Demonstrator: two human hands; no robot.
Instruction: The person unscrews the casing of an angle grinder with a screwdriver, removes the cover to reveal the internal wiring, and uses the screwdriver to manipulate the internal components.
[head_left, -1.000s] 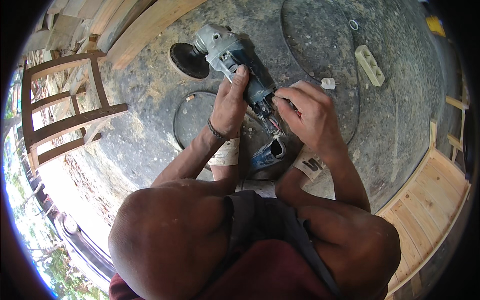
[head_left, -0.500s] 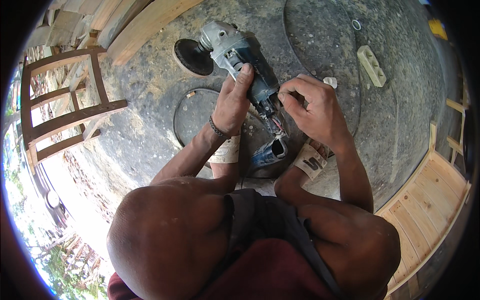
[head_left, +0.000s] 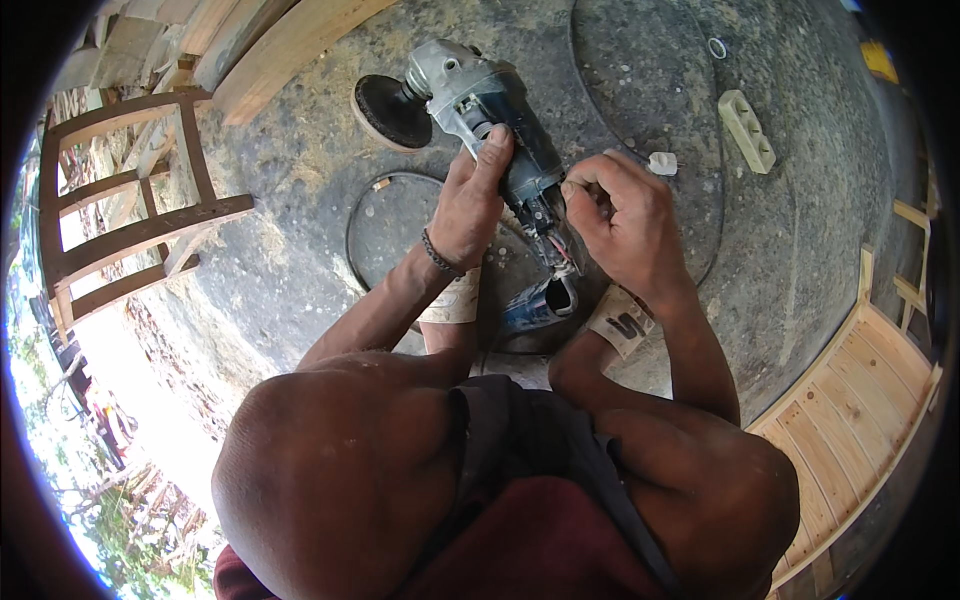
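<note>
An angle grinder (head_left: 478,110) with a grey head and a black sanding disc (head_left: 392,112) is held over the concrete floor. My left hand (head_left: 470,205) is wrapped around its blue body. My right hand (head_left: 625,222) pinches at the open rear end of the grinder, where red and other wires (head_left: 558,245) show. A blue rear housing piece (head_left: 540,305) lies below, between my feet.
A dark wooden chair frame (head_left: 130,230) stands at the left. Wooden planks (head_left: 290,45) lie at the top left, a slatted wooden panel (head_left: 850,420) at the lower right. A white socket strip (head_left: 746,130), a small white piece (head_left: 662,162) and a black cable (head_left: 600,120) rest on the floor.
The grinder and both hands have shifted slightly up and right in view. My right hand's fingers have closed tighter on the rear end.
</note>
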